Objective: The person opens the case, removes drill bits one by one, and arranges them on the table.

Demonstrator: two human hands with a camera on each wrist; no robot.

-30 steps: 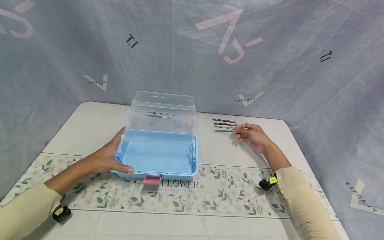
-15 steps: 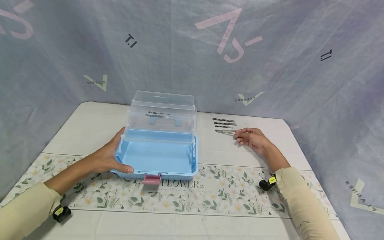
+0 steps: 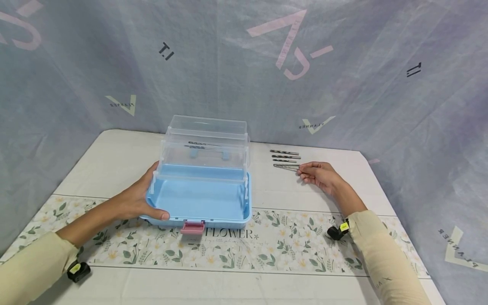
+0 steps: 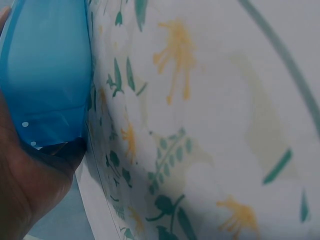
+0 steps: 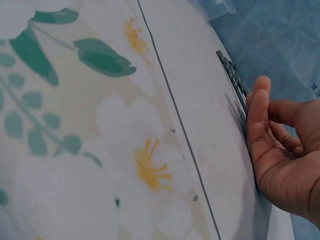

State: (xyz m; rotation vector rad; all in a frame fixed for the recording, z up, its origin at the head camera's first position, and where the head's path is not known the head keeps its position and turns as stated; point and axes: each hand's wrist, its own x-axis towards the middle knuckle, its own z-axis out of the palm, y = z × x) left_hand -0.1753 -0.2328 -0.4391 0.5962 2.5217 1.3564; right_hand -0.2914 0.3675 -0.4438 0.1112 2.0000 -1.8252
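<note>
A light blue storage box point(image 3: 203, 199) stands with its clear plastic upper part point(image 3: 207, 127) raised at the back. My left hand point(image 3: 135, 199) grips the box's left side, thumb over the front rim; the left wrist view shows the same hand point(image 4: 35, 185) against the blue wall. To the right, my right hand point(image 3: 320, 176) pinches the right end of a slim silvery drill bit point(image 3: 286, 165). A second thin line shows just below it; whether bit or shadow, I cannot tell. Several dark drill bits point(image 3: 284, 156) lie in a row behind it.
Through the clear plastic, more dark drill bits point(image 3: 202, 146) are visible. A pink latch point(image 3: 192, 228) hangs from the box's front. The white tablecloth point(image 3: 289, 195) carries a flowered band, and a grey printed curtain point(image 3: 228, 76) closes off the back and sides.
My right hand has drawn the silvery bit slightly toward me, uncovering a dark bit behind it; in the last half second it has hardly moved. My left hand and the box stay put.
</note>
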